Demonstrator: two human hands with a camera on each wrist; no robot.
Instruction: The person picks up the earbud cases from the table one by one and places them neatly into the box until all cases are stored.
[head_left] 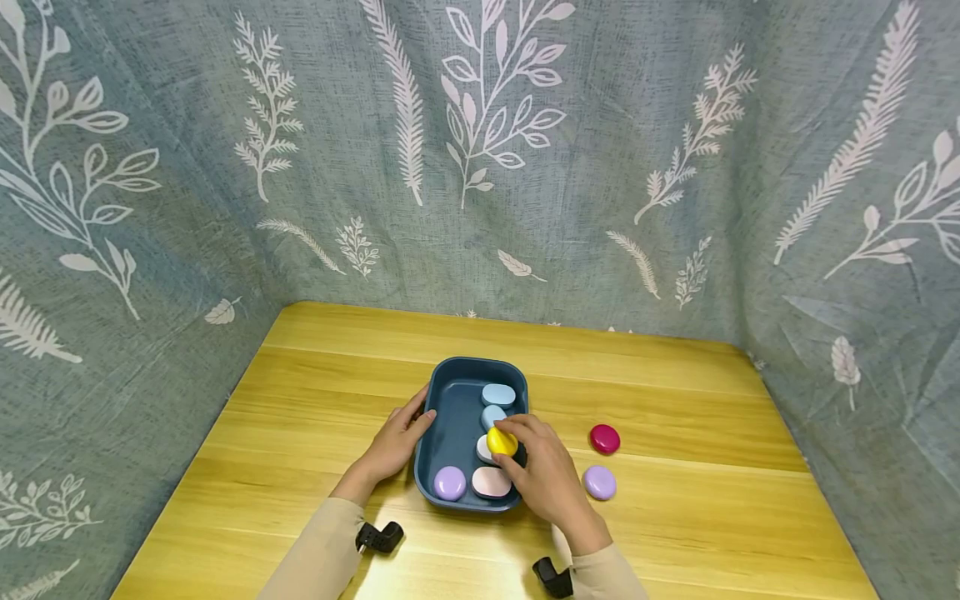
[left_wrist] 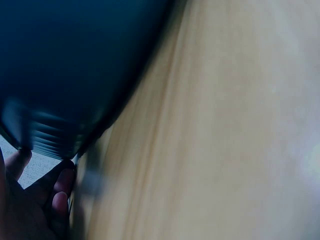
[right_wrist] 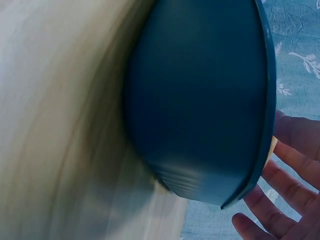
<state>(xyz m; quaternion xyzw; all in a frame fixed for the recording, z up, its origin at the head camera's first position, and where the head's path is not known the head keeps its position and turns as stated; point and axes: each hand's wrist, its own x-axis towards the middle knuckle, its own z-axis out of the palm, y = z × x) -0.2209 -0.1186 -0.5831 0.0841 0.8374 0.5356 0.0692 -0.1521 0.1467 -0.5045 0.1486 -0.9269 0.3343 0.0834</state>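
Note:
A dark blue rectangular tray [head_left: 457, 425] rests on the table. My left hand [head_left: 393, 442] holds its left side, thumb at the rim and fingers along the outer wall. Above the tray's right half, my right hand [head_left: 546, 467] pinches a glossy yellow disc [head_left: 502, 442] between thumb and fingers. Inside lie a light blue oval block [head_left: 498, 395], another light blue block [head_left: 492, 417], a white block [head_left: 484, 450] partly hidden by the yellow disc, a pale pink oval block [head_left: 491, 482] and a lilac disc [head_left: 450, 483]. The right wrist view shows the tray's outer wall [right_wrist: 200, 100] beside the fingers.
To the right of the tray, a crimson disc [head_left: 604, 439] and a second lilac disc [head_left: 600, 482] lie on the wooden table [head_left: 675, 517]. Grey-blue curtains [head_left: 570, 250] with white leaf prints surround the table at the back and sides.

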